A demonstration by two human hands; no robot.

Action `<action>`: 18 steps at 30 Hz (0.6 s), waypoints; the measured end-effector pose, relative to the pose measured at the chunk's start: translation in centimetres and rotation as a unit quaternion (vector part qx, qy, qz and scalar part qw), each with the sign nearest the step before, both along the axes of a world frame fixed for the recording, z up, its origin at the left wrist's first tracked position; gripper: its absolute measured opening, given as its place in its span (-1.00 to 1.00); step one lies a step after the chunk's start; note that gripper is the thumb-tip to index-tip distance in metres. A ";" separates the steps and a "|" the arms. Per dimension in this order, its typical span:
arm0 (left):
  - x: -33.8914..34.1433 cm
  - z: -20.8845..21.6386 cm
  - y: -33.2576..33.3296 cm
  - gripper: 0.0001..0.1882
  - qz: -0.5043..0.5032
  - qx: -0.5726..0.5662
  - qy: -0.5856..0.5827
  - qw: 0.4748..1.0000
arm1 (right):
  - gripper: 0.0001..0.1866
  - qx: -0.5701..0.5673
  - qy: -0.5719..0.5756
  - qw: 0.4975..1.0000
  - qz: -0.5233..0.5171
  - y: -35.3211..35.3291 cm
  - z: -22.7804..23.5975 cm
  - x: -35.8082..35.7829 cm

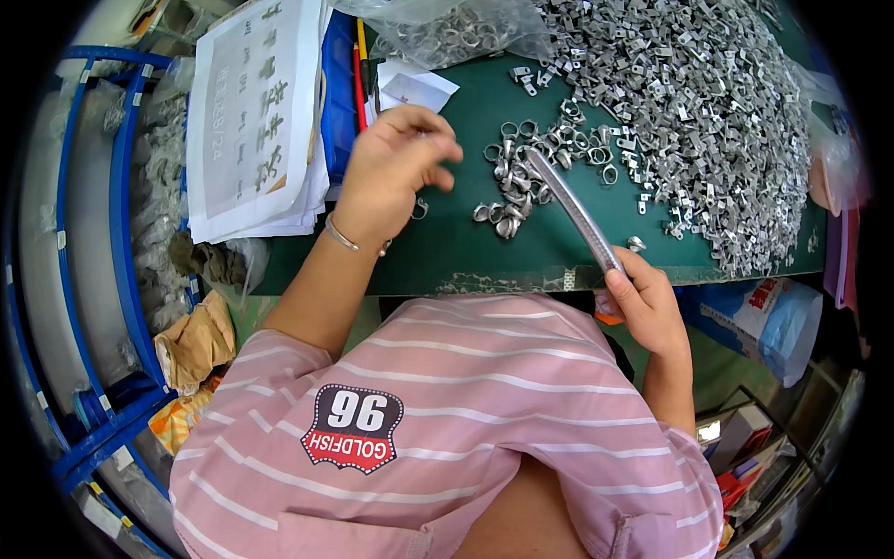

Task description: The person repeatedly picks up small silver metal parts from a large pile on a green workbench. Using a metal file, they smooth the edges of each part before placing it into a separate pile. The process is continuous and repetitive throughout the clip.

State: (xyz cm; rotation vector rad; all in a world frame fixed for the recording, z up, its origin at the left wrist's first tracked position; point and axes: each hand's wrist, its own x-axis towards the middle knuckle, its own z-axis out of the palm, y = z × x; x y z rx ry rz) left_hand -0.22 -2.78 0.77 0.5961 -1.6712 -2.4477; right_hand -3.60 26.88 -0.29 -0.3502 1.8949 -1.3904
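My left hand [396,168] is raised over the left part of the green table. Its fingers are loosely bent and apart, with nothing visible between them. A single metal ring [420,209] lies on the table just beside its wrist. My right hand [645,300] is closed round the near end of a long, slim, silvery bar [577,214] with fine marks along it. The bar slants away to the left, its far tip over a loose pile of silvery metal rings [515,177]. How much of the bar sits inside the palm is hidden.
A large heap of small metal tabs with holes [708,121] covers the right of the green table [391,265]. A clear bag of rings [456,33] lies at the back. Left are printed sheets [247,121], a blue tray [337,102], a red pencil [358,88] and blue shelving [121,186].
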 end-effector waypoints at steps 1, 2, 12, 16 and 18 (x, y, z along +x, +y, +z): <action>0.2 -0.2 0.1 -0.86 -0.076 -0.126 -0.036 0.989 | -0.68 0.000 -0.007 1.000 -0.014 0.1 0.0 0.1; 0.4 -0.2 0.3 -0.84 -0.150 -0.249 -0.070 0.954 | -0.68 0.002 -0.012 1.000 -0.015 0.0 0.3 0.0; 1.0 -1.5 0.4 -0.89 -0.191 -0.313 -0.058 0.928 | -0.68 -0.005 0.002 1.000 0.001 -0.3 0.3 -0.1; 0.8 -1.4 -0.2 -0.86 -0.190 0.176 0.026 0.966 | -0.68 -0.009 -0.001 1.000 0.013 -0.6 0.5 -0.1; 0.8 -1.0 -0.1 -0.87 -0.169 0.219 0.022 0.961 | -0.67 -0.012 -0.004 1.000 0.015 -0.7 0.5 -0.1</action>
